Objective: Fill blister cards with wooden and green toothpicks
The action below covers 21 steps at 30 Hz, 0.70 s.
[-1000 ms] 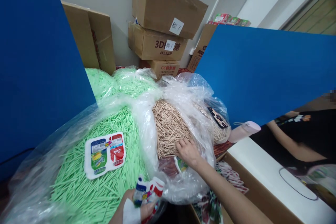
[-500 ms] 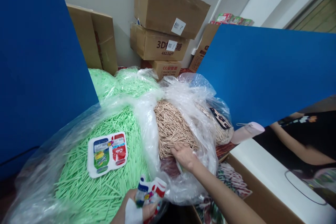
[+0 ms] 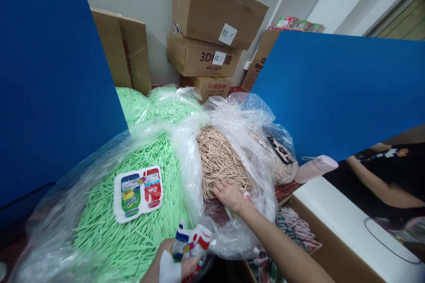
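Note:
My left hand (image 3: 181,261), with a white wrap at the wrist, is closed round a printed packet (image 3: 191,243) in blue, white and red, low in the view. My right hand (image 3: 230,196) rests at the near edge of the light-brown sticks (image 3: 221,157), its fingers curled down among them. A pale edge shows under its palm; what it grips is hidden. Those sticks lie in a clear plastic bag (image 3: 189,154). Left of them spreads a heap of green sticks (image 3: 159,212), with a white tray-shaped pack (image 3: 138,192) bearing cola and lemon-soda prints lying on top.
Blue panels (image 3: 345,93) stand on both sides. Stacked cartons (image 3: 215,9) rise at the back. At right are an open carton (image 3: 318,230) of printed packets, a white surface (image 3: 352,230), a pink cylinder (image 3: 317,169) and another person's arm (image 3: 375,174). A patterned pouch (image 3: 280,150) lies on the bag.
My right hand has shifted slightly left along the edge of the brown sticks. The whole view has moved a little; my left hand still holds the packet.

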Tool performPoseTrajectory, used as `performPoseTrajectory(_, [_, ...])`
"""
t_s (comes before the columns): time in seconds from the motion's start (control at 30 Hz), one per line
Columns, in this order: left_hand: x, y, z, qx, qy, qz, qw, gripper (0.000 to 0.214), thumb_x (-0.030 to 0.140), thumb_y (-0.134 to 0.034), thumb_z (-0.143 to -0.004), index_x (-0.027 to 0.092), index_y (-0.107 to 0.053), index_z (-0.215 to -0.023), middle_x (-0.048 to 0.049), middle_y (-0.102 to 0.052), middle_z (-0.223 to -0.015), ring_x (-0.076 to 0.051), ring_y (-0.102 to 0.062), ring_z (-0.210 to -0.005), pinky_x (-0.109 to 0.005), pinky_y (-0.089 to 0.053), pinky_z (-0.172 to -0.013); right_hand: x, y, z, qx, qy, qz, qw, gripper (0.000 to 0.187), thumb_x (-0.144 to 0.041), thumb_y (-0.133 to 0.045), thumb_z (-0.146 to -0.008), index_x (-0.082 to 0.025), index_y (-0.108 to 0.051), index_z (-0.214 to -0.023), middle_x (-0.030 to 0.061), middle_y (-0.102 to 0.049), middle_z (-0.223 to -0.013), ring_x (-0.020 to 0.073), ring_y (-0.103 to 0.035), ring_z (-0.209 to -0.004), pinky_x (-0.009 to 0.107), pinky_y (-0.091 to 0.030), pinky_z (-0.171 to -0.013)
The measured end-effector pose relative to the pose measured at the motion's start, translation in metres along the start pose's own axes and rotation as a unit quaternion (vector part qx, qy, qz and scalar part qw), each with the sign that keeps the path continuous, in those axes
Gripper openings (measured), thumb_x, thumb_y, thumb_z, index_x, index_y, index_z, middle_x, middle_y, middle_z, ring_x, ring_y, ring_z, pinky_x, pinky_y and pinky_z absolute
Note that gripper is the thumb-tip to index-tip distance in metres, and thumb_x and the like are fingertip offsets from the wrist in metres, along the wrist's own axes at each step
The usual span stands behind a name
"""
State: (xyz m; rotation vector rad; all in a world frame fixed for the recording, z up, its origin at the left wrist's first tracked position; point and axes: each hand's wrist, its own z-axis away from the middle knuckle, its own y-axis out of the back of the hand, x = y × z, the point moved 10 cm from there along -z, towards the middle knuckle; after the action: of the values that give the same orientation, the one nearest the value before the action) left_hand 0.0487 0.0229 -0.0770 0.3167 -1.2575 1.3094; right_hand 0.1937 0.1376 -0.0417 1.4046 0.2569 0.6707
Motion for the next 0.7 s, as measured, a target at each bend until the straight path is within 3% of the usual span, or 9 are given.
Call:
performPoseTrajectory(0.2, [-0.009,0.005,-0.002,0.018,0.007,-0.049,0.999,0.026,0.028,-0.080,-0.069,0.004,-0.070,-0.066,-0.0033,-0.056,-0.055,-0.013,-0.048,-0.052,-0.024,-0.041,-0.055,0.002,-0.003,-0.001,0.004,-0.037,-0.014,0.999,0.017,-0.013,-0.045,-0.092,-0.019,-0.058,-0.101,0.0093,-0.064,-0.095,0.0223,-0.059,-0.090,0.035,-0.042,-0.080])
performPoseTrajectory(0.43, [0.007,-0.001,0.004,-0.004,0.020,-0.041,0.999,0.023,0.025,-0.079,-0.070,0.003,-0.071,-0.066,-0.0040,-0.058,-0.057,-0.014,-0.051,-0.055,-0.024,-0.041,-0.058,0.013,0.013,-0.001,0.013,-0.146,-0.056,0.988,0.017,-0.012,-0.046,-0.089,-0.021,-0.058,-0.097,0.0084,-0.066,-0.091,0.0209,-0.064,-0.083,0.029,-0.042,-0.069])
performPoseTrajectory(0.6, [0.011,-0.006,0.010,-0.025,0.091,0.052,0.994,0.014,0.014,-0.079,-0.066,0.005,-0.070,-0.067,-0.0054,-0.061,-0.060,-0.023,-0.061,-0.070,-0.027,-0.050,-0.068,0.041,0.029,0.020,0.030,-0.169,-0.102,0.980,0.019,-0.021,-0.042,-0.093,-0.024,-0.057,-0.104,0.0034,-0.068,-0.097,0.0166,-0.065,-0.083,0.024,-0.040,-0.068])
performPoseTrajectory(0.7, [0.005,-0.010,0.009,-0.024,0.125,0.129,0.983,0.017,0.012,-0.077,-0.069,0.008,-0.069,-0.084,-0.0085,-0.068,-0.077,-0.028,-0.065,-0.085,-0.031,-0.053,-0.074,0.063,0.028,0.037,0.024,-0.158,-0.117,0.980,0.019,-0.022,-0.043,-0.093,-0.024,-0.058,-0.104,0.0010,-0.068,-0.099,0.0137,-0.064,-0.087,0.021,-0.041,-0.072])
